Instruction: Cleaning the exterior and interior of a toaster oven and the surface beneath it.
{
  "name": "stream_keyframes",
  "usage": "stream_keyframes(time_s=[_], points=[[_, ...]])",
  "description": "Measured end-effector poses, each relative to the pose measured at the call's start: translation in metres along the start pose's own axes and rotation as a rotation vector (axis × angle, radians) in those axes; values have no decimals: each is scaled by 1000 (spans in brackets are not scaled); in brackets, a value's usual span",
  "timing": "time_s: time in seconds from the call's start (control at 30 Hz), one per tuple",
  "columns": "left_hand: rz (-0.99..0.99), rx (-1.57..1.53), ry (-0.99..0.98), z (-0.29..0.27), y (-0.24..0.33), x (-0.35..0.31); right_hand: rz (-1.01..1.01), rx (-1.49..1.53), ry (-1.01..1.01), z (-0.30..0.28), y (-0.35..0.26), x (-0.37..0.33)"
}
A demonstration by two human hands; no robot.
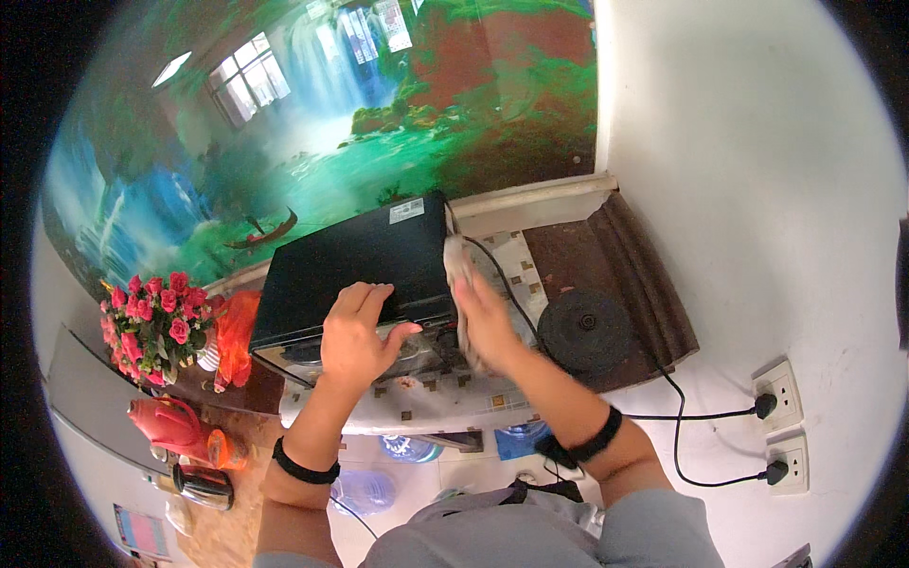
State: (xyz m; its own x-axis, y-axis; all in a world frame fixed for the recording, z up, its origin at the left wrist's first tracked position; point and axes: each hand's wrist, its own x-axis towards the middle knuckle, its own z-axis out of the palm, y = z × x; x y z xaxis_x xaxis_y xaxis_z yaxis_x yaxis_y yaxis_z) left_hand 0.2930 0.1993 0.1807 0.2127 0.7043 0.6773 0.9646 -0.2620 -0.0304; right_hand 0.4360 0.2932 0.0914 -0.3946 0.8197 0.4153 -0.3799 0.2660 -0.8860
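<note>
A black microwave oven [350,265] stands on a patterned cloth on the stand before me, its shiny front toward me. My left hand [360,336] rests at its front top edge, fingers on the top and thumb apart. Pressed to the oven's right side is my right hand [488,322], holding a pale cloth [456,254], somewhat smeared by motion. Part of the cloth lies hidden behind the fingers.
A round black kettle base [587,331] sits right of the oven. Its side has black cords running to two wall sockets [778,396]. Pink flowers [156,322] stand left, with a red jug [170,426] and steel kettle [204,486] nearer. Water bottles [365,490] are below.
</note>
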Motion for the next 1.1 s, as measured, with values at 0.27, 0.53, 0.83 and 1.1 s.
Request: stream_keyframes(time_s=[0.27,0.53,0.83,1.1], points=[[39,-21,-27,1,3,3,-80,42,86,-6,37,85],[34,-55,-23,6,5,9,299,97,259,-47,150,103],[24,-127,-35,-8,-9,-8,218,-10,447,11,41,-44],[27,-129,83,-39,-34,-44,-705,-1168,422,41,-23,-72]])
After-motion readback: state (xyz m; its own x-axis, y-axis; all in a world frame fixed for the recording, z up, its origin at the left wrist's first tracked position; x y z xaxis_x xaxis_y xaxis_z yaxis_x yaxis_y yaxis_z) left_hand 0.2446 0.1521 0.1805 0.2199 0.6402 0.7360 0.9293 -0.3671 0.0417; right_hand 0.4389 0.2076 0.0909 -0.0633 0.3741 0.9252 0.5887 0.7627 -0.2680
